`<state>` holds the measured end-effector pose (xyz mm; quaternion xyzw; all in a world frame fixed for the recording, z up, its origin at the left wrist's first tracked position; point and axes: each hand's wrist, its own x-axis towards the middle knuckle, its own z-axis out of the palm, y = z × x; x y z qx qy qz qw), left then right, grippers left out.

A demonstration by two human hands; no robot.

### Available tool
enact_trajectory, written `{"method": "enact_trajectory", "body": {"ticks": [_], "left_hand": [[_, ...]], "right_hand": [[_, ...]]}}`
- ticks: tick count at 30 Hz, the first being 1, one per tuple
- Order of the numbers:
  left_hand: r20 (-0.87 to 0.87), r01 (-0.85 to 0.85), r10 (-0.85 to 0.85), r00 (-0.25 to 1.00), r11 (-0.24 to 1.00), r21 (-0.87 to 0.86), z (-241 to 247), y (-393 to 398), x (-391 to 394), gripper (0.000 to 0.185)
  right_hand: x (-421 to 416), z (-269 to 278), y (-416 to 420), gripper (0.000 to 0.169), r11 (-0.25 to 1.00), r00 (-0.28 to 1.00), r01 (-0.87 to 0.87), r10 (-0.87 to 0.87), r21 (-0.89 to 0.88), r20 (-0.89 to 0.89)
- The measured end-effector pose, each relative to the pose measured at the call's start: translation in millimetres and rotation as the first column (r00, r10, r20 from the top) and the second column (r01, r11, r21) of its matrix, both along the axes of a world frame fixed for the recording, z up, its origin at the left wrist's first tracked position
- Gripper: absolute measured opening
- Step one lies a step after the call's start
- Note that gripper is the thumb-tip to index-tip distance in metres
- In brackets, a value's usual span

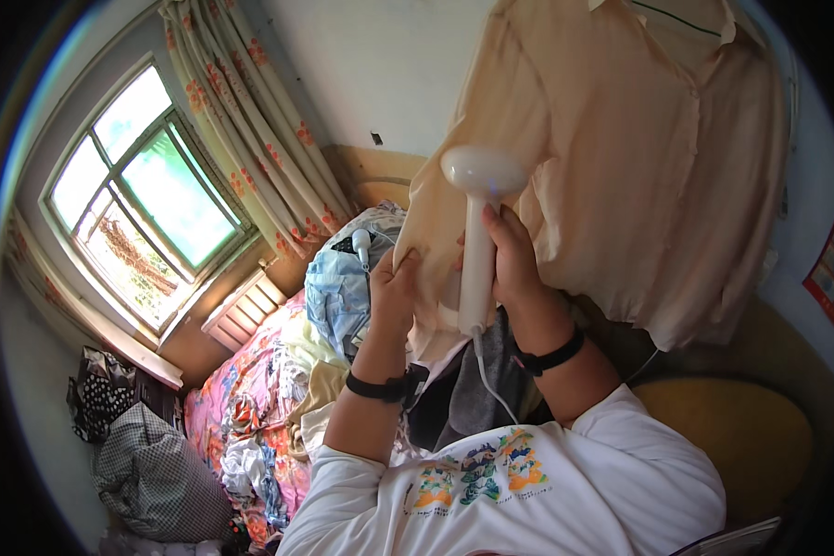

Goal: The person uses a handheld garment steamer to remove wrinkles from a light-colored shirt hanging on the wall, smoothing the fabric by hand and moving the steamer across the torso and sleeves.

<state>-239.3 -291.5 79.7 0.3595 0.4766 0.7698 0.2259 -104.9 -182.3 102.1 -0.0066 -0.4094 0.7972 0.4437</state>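
Observation:
A peach long-sleeved shirt hangs in front of me, with part of a green hanger showing at its neck. My left hand pinches the edge of the shirt's sleeve near its lower end. In my right hand is a white handheld garment steamer, gripped by its upright handle. The steamer's rounded head is in front of the sleeve; whether it touches the fabric I cannot tell. A pale cord runs down from the handle's base toward my body.
A bed with a pink floral cover lies to the left, heaped with clothes. Another small white corded device rests on the heap. Beyond are a radiator, a window and a curtain. A checked bag stands at lower left.

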Motion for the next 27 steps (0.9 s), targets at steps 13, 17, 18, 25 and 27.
{"method": "enact_trajectory", "body": {"ticks": [13, 17, 18, 25, 27], "left_hand": [[0.05, -0.039, 0.039, 0.998, 0.999, 0.004, -6, 31, -1, 0.031], [0.015, -0.054, 0.055, 0.998, 0.998, -0.039, -4, 32, 6, 0.021], [-0.045, -0.115, 0.112, 0.993, 0.992, -0.058, 4, 33, 21, 0.019], [-0.131, -0.258, 0.238, 0.963, 0.95, -0.174, 1, 30, 32, 0.017], [-0.16, -0.284, 0.261, 0.952, 0.947, -0.147, -6, 26, 25, 0.016]], "right_hand": [[19, -56, 19, 0.038, 0.992, 0.99, -0.124, 0.125, 0.024, -0.057], [26, -50, 31, 0.037, 0.993, 0.981, -0.12, 0.117, -0.008, -0.156], [28, -52, 34, 0.038, 0.992, 0.981, -0.127, 0.124, -0.008, -0.15], [34, -69, 38, 0.047, 0.978, 0.972, -0.209, 0.21, 0.015, -0.103], [33, -66, 43, 0.047, 0.976, 0.965, -0.214, 0.216, 0.029, -0.149]]}}
